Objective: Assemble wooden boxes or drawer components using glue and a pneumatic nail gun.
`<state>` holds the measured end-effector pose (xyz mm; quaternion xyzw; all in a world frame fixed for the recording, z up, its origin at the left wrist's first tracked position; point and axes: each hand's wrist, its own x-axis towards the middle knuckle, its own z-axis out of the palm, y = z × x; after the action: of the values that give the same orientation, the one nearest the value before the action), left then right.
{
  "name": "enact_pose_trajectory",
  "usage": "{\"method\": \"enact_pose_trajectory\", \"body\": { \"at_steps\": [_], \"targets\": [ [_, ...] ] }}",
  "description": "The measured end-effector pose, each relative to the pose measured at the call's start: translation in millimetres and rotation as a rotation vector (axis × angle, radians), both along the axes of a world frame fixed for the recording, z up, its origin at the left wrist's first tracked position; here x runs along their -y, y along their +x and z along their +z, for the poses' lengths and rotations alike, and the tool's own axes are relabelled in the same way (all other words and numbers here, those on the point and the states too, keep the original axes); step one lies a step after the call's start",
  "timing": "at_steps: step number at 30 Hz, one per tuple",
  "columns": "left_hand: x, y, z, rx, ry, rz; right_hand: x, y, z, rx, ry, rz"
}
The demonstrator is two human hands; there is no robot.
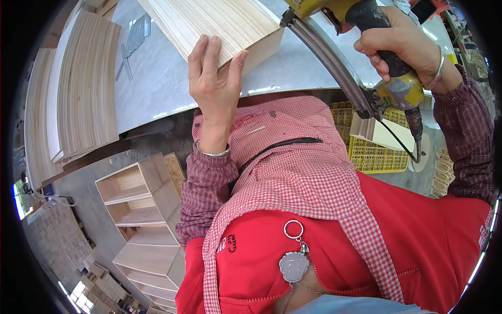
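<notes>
My right hand [400, 44] is wrapped round the black grip of a yellow pneumatic nail gun [402, 94]. Its long metal magazine [329, 63] slants up to the left, and its nose is beside the near right corner of a pale wooden box [225, 26]. A hose hangs from the fitting at the handle's end. My left hand [214, 78] rests on the box's near edge, fingers on the top face and thumb toward the corner. The box lies on a light grey worktable [162, 89]; its far end is cut off by the frame.
Stacked wooden boards [86, 83] stand on the table's left. Near them lie strips of nails [137, 36]. Below on the left are stacked open wooden boxes [144, 193]. A yellow plastic crate [376, 157] with pale boards stands under the table at right.
</notes>
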<state>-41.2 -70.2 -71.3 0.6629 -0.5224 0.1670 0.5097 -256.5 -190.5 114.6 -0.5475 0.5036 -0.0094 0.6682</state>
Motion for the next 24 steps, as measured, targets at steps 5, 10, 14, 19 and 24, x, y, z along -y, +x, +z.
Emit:
{"method": "enact_pose_trajectory", "body": {
  "at_steps": [5,10,14,19,24],
  "targets": [
    [0,3,-4,0.049,-0.016,0.000,-4,0,-2,0.015,-0.017,-0.012],
    [1,4,-6,0.066,-0.028,0.000,-13,8,-1,0.033,-0.026,0.018],
    [2,4,-8,0.070,-0.043,0.002,-22,18,6,-0.013,-0.132,0.137],
    [3,3,-9,0.057,-0.056,-0.004,-26,24,7,-0.075,-0.248,0.239],
    [3,4,-9,0.042,-0.060,-0.016,-22,25,3,-0.071,-0.159,0.181]
  ]
}}
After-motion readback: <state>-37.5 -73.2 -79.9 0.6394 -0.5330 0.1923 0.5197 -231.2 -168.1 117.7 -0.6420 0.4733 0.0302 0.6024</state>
